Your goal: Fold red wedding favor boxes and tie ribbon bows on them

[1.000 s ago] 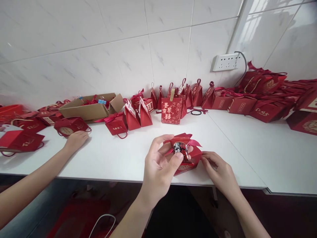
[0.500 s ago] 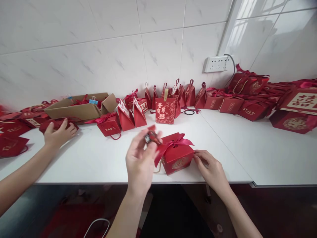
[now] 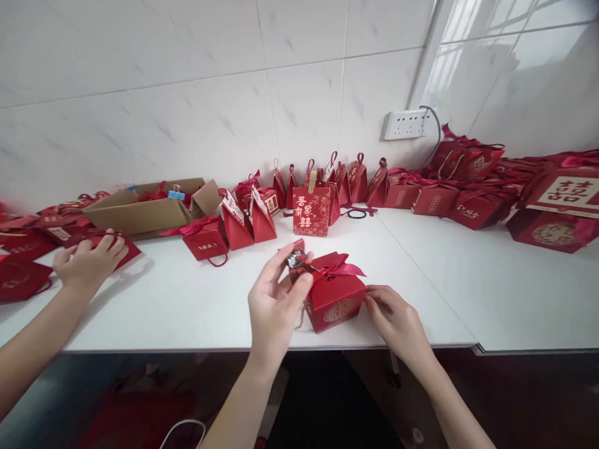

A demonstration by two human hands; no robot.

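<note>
A red gift box (image 3: 334,299) with a gold emblem and a magenta ribbon bow (image 3: 344,268) stands near the table's front edge. My left hand (image 3: 278,299) is at its upper left, thumb and fingers closed on a small candy (image 3: 296,257) in a shiny red and dark wrapper. That hand covers the box's left end, where a bit of gold cord handle (image 3: 300,317) shows. On the other side, my right hand (image 3: 397,318) grips the box's right edge with thumb and fingertips; part of those fingers is hidden.
Another person's hand (image 3: 91,259) rests on a red box (image 3: 128,251) at left. Behind it lies a cardboard box (image 3: 135,218) of red items. Red pouches (image 3: 358,179) and a patterned box (image 3: 311,212) line the wall; several red boxes (image 3: 482,206) are piled right. A black ring (image 3: 356,214) lies mid-table.
My left hand has moved slightly right and down with the candy, closer to the gift box. My right hand stays at the box. The other person's hand and red box have shifted left.
</note>
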